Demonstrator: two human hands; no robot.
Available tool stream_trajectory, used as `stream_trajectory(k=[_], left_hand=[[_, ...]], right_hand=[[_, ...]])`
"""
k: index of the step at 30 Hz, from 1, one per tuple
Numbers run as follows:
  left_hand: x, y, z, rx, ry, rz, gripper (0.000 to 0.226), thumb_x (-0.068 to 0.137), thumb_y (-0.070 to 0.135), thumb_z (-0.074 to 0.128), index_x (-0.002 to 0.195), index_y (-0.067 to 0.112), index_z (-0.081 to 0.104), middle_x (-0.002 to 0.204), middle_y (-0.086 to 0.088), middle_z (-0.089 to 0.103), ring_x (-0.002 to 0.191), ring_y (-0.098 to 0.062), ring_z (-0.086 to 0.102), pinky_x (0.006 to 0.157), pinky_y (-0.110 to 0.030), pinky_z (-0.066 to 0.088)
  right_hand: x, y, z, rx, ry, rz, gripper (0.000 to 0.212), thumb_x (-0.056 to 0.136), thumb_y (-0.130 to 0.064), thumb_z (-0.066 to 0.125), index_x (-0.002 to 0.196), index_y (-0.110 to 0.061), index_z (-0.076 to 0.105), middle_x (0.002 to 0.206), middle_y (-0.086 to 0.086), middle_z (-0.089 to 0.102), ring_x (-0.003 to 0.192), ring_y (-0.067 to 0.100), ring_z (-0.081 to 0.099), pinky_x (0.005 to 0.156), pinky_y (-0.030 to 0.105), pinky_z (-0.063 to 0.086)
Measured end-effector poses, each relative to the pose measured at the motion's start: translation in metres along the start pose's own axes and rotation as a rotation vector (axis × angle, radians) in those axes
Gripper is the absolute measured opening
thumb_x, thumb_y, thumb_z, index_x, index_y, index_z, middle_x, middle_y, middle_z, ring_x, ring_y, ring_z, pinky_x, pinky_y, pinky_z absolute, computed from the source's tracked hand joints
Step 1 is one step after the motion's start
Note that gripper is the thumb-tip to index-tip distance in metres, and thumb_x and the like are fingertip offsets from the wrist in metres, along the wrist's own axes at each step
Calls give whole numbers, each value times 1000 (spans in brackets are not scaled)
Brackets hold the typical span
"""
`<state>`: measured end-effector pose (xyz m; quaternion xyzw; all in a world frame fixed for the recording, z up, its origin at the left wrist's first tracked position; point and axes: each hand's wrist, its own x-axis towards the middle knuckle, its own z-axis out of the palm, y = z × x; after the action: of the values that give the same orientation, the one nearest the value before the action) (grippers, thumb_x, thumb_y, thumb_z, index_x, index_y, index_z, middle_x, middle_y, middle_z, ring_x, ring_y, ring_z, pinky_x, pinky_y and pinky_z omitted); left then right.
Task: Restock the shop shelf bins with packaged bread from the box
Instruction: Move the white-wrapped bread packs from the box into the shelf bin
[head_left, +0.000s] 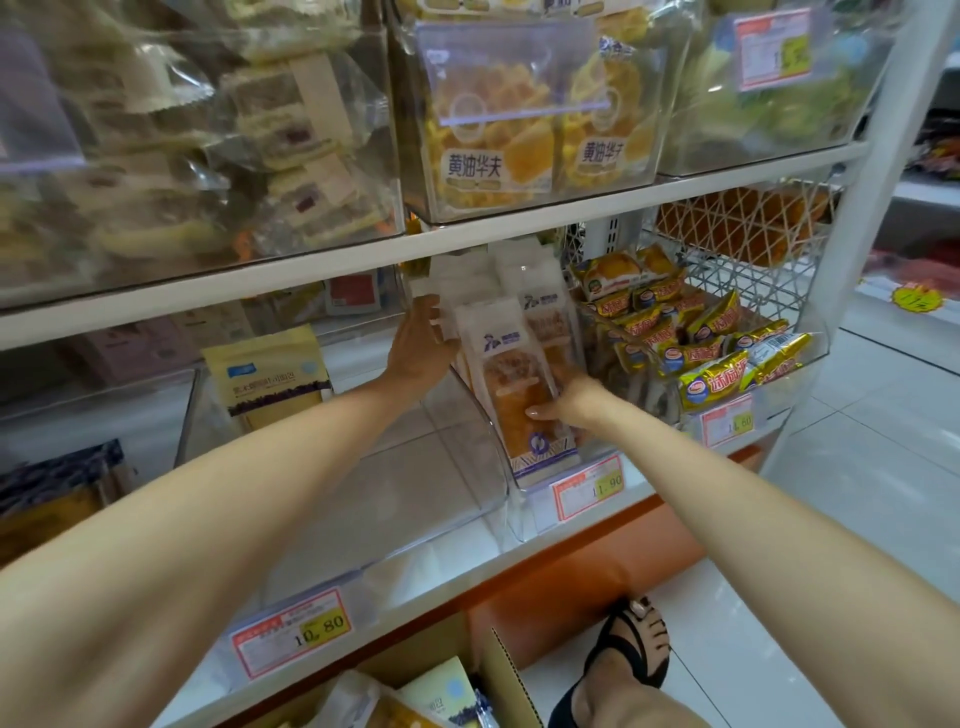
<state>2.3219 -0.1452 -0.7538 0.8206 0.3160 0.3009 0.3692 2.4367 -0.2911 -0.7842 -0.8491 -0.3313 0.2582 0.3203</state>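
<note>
Through the head camera: gripping the front bread packet low down with the right hand, with the thumb across its clear face and the fingers hidden behind, holding it upright inside the clear bin. Pressing the left hand, fingers fairly straight, against the white tops of the packets standing just behind that grip. Showing yellow snack packs right of the gripped packet, a price tag just below it, and the cardboard box well beneath both hands.
</note>
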Motion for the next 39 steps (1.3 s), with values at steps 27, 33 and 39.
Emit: stream_trajectory(k=[27, 33, 39], left_hand=[[-145, 8, -68, 194, -249, 178, 37, 84, 27, 67, 119, 23, 54, 130, -3, 44, 128, -16, 34, 105, -33, 34], [-240, -11, -107, 26, -320, 92, 26, 83, 14, 68, 97, 33, 56, 113, 11, 52, 103, 0, 52, 85, -15, 43], [-304, -71, -120, 38, -471, -105, 22, 84, 8, 67, 90, 28, 58, 98, 5, 63, 86, -1, 61, 81, -15, 47]], right_hand=[[-102, -22, -10, -8, 128, -381, 62, 86, -22, 67, 140, -22, 37, 126, 2, 55, 108, 18, 54, 86, 28, 42], [-177, -28, 45, -143, 56, -691, 44, 87, -16, 64, 129, -24, 51, 108, -5, 58, 86, 10, 58, 77, 24, 48], [-189, 1, 122, -384, -353, -540, 41, 89, -25, 63, 128, -22, 53, 115, 0, 60, 92, 11, 56, 87, 32, 48]])
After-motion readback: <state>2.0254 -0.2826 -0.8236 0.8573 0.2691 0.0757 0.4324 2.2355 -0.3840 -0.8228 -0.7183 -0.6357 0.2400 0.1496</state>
